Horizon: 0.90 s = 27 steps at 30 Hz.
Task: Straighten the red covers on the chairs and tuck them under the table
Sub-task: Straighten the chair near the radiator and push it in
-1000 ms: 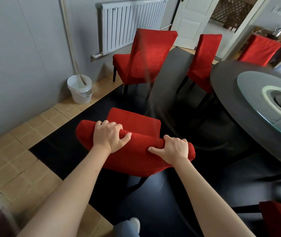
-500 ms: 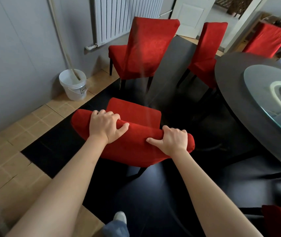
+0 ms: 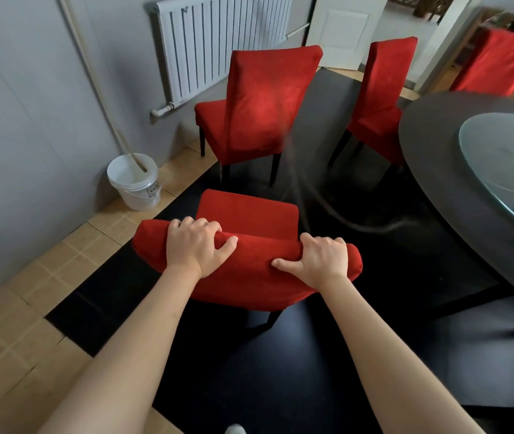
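Note:
Directly below me stands a chair in a red cover (image 3: 249, 274), seen from behind and above, its seat pointing away from me. My left hand (image 3: 196, 245) grips the top of its backrest on the left, fingers curled over the far edge. My right hand (image 3: 321, 258) grips the top on the right in the same way. The round dark table (image 3: 437, 170) with a glass turntable (image 3: 499, 158) lies to the right, apart from this chair.
A second red-covered chair (image 3: 265, 101) stands ahead near the radiator (image 3: 218, 42). A third red chair (image 3: 380, 98) sits at the table's far side, another (image 3: 499, 64) at the back right. A white bucket (image 3: 133, 180) with a stick stands by the left wall.
The view has shifted a little, so the chair and the room sit slightly differently in frame. Both hands keep the same grip on the backrest top.

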Each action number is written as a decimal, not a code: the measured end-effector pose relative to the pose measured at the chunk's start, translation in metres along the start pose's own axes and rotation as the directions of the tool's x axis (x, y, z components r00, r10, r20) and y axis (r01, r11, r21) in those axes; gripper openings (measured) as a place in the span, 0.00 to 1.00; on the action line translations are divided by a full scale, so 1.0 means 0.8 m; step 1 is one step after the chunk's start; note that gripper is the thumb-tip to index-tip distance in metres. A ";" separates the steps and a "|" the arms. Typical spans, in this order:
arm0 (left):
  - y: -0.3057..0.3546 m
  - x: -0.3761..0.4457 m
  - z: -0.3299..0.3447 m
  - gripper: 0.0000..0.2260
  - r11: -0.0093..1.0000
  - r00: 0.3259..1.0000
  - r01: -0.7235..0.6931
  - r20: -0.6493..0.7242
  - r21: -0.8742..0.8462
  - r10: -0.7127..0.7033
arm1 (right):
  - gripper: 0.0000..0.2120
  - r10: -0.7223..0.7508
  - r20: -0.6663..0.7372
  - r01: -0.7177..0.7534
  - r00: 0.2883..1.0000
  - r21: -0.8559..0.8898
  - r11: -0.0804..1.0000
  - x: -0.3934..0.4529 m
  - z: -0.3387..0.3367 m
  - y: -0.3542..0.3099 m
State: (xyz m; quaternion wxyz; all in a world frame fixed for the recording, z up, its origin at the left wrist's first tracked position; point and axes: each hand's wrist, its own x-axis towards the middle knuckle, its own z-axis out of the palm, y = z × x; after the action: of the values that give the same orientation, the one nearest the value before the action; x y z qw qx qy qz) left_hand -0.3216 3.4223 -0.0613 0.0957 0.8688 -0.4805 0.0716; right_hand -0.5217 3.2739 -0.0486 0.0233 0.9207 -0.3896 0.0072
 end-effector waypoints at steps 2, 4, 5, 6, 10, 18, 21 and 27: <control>-0.003 0.000 0.001 0.31 1.000 1.000 -0.014 -0.002 -0.002 0.014 | 0.44 0.009 0.003 -0.009 1.000 0.004 1.000 -0.002 0.001 -0.003; -0.008 -0.004 0.002 0.31 1.000 0.999 -0.028 -0.016 -0.012 0.028 | 0.44 0.015 0.000 -0.015 1.000 -0.008 1.000 -0.006 0.003 -0.007; -0.009 -0.005 0.001 0.30 0.999 0.999 -0.031 -0.014 -0.016 0.030 | 0.43 0.026 -0.003 -0.026 1.000 -0.007 1.000 -0.009 0.004 -0.010; -0.010 -0.006 0.000 0.31 0.999 1.000 -0.031 -0.003 -0.016 0.031 | 0.42 0.043 -0.003 -0.043 0.999 0.000 0.999 -0.011 0.002 -0.012; -0.016 -0.018 -0.005 0.31 0.998 0.997 -0.068 0.042 -0.017 0.069 | 0.41 0.116 0.012 -0.116 0.993 0.028 0.993 -0.036 -0.002 -0.026; -0.059 -0.051 -0.016 0.31 0.969 0.967 -0.243 0.068 -0.056 0.246 | 0.41 0.289 0.000 -0.289 0.957 0.046 0.956 -0.122 -0.002 -0.093; -0.078 -0.061 -0.019 0.31 0.953 0.950 -0.298 0.080 -0.057 0.302 | 0.40 0.350 0.011 -0.351 0.937 0.050 0.935 -0.150 -0.002 -0.124; -0.105 -0.077 -0.026 0.33 0.935 0.930 -0.350 0.098 -0.061 0.354 | 0.42 0.426 0.023 -0.427 0.904 0.077 0.901 -0.187 -0.004 -0.172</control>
State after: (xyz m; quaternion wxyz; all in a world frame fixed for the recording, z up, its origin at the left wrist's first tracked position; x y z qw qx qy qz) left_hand -0.2835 3.5216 -0.0625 0.0737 0.7690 -0.6343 0.0305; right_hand -0.5271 3.4772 -0.0552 -0.0169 0.8133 -0.5810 0.0250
